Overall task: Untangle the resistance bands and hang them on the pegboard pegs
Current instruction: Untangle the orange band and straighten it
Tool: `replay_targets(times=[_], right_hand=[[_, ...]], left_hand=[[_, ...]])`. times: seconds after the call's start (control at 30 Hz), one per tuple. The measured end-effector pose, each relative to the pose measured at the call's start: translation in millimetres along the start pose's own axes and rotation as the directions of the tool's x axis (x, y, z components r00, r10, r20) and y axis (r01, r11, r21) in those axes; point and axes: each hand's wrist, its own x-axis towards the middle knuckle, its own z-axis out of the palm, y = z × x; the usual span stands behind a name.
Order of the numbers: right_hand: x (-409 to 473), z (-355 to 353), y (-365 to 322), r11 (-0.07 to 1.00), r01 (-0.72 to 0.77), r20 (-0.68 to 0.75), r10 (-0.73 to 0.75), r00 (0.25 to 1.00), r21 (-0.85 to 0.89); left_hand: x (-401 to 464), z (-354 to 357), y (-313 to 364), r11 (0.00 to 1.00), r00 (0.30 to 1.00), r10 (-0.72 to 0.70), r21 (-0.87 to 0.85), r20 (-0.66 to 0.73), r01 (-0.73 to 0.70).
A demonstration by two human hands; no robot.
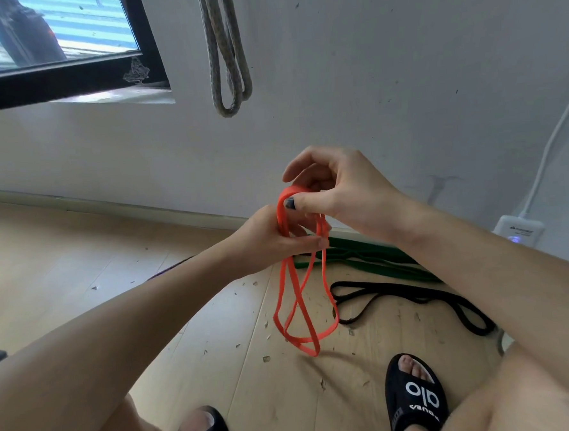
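Observation:
An orange resistance band point(293, 301) hangs in several tangled loops in front of me, above the floor. My left hand point(271, 239) grips its strands from the left. My right hand point(338, 192) pinches the top loop just above, thumb on the band. A grey band point(226, 69) hangs down the white wall from above; its peg is out of view. On the floor by the wall lie a green band point(379, 262) and, nearer to me, a black band point(424, 298). A bit of a purple band point(169, 268) shows behind my left forearm.
The light wooden floor point(79, 261) is strewn with small scraps. A dark-framed window point(68, 82) is at the upper left. A white power strip point(517, 231) with a lit indicator and a cable sits at the right wall. My feet in black slides point(417, 397) are at the bottom.

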Motion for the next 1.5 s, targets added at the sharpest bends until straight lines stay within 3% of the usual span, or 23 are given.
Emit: replay_targets(times=[0.3,0.57,0.93,1.2,1.5], right_hand=[[3,-7,3,0.992,-0.067,-0.047,0.072,0.996,0.105],[4,-11,0,0.96,-0.117,-0.091,0.144,0.985,0.256],[5,-22,6,0.915,-0.163,-0.1,0.213,0.972,0.37],[5,-26,11,0.863,-0.201,-0.091,0.272,0.958,0.463],[1,-32,28,0.91,-0.35,-0.013,0.361,0.932,0.223]], left_hand=[[1,3,10,1.0,1.0,-0.026,0.007,0.015,0.026],[-1,5,9,0.99,0.994,-0.088,-0.109,0.062,0.095],[-3,-9,9,0.997,0.997,-0.073,-0.02,-0.036,0.072],[-4,-12,9,0.989,0.997,-0.019,0.145,-0.074,0.03],[-10,-28,13,0.923,0.999,-0.004,0.384,-0.047,0.022]])
